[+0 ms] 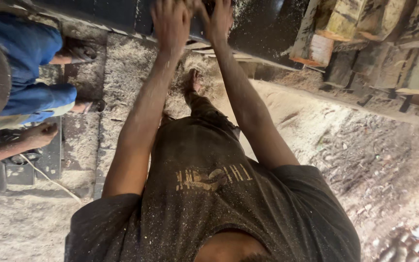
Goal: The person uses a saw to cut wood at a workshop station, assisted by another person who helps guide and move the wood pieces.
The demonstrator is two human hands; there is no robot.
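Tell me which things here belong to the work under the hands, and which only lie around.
In the work:
- left hand and right hand, both laid on the dark machine bed
- sawdust heap under them

Lying about:
- stacked cut logs, upper right
- white cord on the floor
- a co-worker in blue, with a hand low at left
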